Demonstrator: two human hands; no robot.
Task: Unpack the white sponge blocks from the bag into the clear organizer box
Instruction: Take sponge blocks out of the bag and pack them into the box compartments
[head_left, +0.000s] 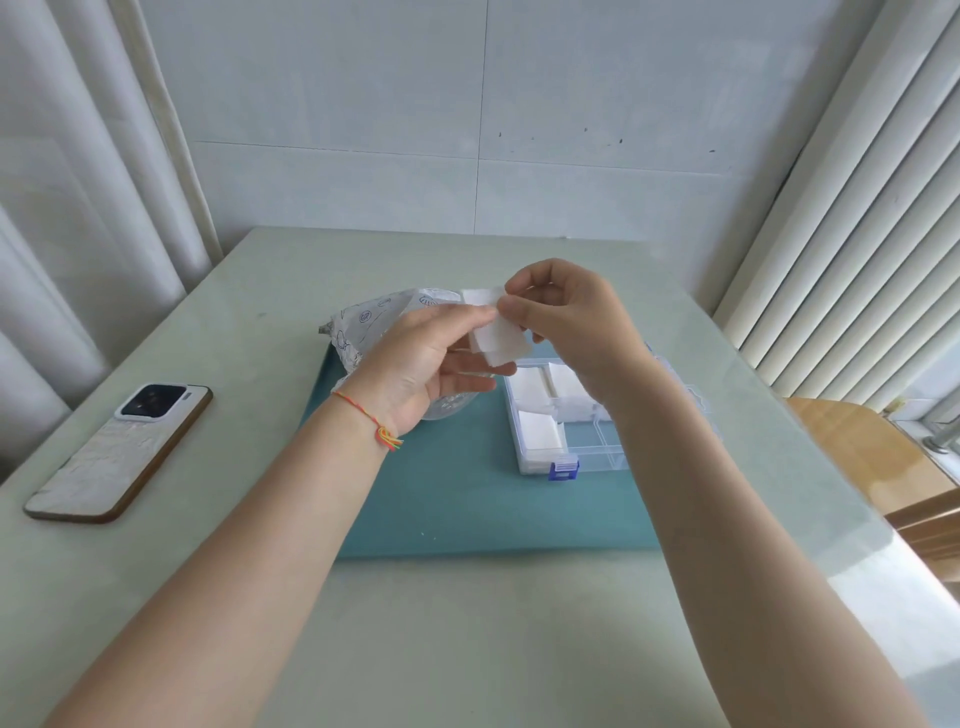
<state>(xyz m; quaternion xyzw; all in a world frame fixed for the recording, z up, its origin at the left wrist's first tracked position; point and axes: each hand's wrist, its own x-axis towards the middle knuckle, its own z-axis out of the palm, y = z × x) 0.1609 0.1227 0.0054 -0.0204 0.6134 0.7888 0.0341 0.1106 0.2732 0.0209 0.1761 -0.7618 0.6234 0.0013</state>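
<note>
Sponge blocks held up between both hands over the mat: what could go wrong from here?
1. Both hands, left and right, pinch a cluster of sponge blocks in mid-air; a loose one could slip the grip and fall outside the clear organizer box.
2. The right forearm hides part of the box, so it might nudge it.
3. The bag lies slumped behind the left hand and could spill.

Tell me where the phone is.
In the head view the phone lies face down on the table's left side, left of the teal mat, beside the left forearm.
</note>
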